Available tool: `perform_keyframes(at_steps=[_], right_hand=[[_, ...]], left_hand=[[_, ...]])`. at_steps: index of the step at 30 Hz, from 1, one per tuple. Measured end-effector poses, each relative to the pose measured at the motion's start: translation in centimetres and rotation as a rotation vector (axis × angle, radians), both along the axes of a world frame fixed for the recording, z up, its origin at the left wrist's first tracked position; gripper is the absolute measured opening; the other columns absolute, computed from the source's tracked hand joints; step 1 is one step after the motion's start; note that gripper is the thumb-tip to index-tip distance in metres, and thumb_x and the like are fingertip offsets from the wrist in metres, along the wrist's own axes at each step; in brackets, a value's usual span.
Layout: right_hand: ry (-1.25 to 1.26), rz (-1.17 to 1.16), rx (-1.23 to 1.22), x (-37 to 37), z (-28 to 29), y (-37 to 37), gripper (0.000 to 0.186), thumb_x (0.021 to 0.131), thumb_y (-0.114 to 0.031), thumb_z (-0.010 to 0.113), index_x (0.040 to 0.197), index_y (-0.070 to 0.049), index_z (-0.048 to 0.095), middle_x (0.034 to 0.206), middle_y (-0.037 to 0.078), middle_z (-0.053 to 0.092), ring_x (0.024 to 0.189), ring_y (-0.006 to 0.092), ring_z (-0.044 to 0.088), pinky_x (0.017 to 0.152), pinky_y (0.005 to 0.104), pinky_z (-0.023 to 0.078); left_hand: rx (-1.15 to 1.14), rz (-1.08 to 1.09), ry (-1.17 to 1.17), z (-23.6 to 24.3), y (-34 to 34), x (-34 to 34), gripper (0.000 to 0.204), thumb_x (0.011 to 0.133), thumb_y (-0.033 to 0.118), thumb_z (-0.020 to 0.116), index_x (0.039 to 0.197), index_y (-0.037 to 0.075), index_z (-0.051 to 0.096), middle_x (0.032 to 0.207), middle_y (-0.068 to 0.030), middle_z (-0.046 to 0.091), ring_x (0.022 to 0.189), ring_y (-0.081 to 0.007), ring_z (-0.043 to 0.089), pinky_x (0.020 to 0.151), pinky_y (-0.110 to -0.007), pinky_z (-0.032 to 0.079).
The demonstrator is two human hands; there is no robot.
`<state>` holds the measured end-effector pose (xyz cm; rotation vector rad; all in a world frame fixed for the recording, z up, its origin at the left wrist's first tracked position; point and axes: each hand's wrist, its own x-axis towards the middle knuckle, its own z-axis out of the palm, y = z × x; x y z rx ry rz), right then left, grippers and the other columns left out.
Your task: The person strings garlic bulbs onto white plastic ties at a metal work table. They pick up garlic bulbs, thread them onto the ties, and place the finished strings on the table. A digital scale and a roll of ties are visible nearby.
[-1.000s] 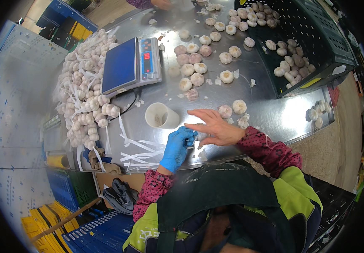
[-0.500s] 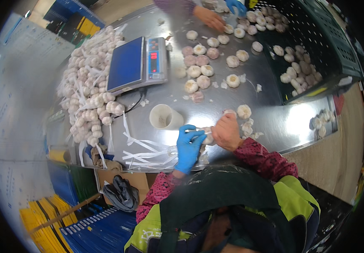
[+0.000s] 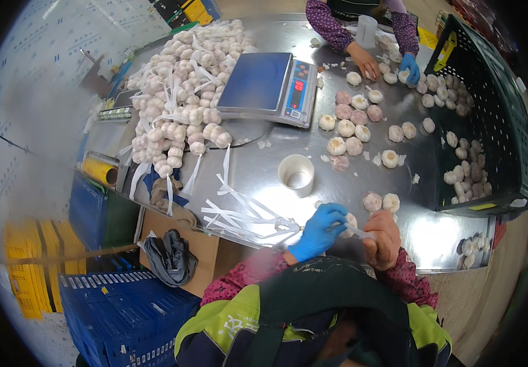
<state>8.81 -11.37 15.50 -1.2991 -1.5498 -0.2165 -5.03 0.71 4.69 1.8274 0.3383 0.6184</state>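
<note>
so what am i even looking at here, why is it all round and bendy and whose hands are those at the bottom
The picture comes from a wide fisheye camera worn on a person's head, looking down, so straight edges bend. At the bottom are that person's own hands: the left hand in a blue glove and the bare right hand, together holding a garlic bulb and a white strip at the edge of a metal table. On the table lie loose garlic bulbs, a heap of bundled garlic, a weighing scale, a white cup and white strips. A dark crate of garlic stands at the right. The hands at the top belong to another person.
</note>
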Motion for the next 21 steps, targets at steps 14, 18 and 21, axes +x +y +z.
perform_keyframes(at_steps=[14,18,21], right_hand=[[0.227,-0.226,-0.489,-5.2,-8.9,2.5,0.009,0.090,-0.011,0.070,0.094,-0.004,0.065,0.078,0.012,0.063,0.068,0.0292,0.064,0.060,0.0400,0.049],[0.008,-0.059,-0.847,-7.2,-9.4,3.6,0.025,0.081,-0.023,0.077,0.088,-0.006,0.060,0.078,0.010,0.063,0.070,0.0321,0.065,0.060,0.0419,0.049],[-0.174,-0.098,-0.956,-8.5,-12.1,3.5,0.030,0.080,-0.029,0.075,0.093,-0.008,0.058,0.081,0.011,0.065,0.071,0.0341,0.066,0.060,0.0445,0.050]], left_hand=[[0.306,1.166,0.147,11.6,28.5,-24.9,0.013,0.089,0.007,0.068,0.084,-0.001,0.059,0.082,-0.0019,0.057,0.078,-0.0142,0.051,0.072,-0.029,0.043],[0.714,1.203,-0.110,11.6,37.3,-23.5,0.019,0.087,0.010,0.074,0.099,-0.001,0.065,0.095,-0.0086,0.062,0.089,-0.0217,0.060,0.083,-0.032,0.049],[0.575,0.928,-0.023,10.3,35.1,-17.9,0.028,0.089,0.007,0.069,0.116,0.001,0.064,0.105,-0.0105,0.065,0.097,-0.0235,0.063,0.088,-0.034,0.050]])
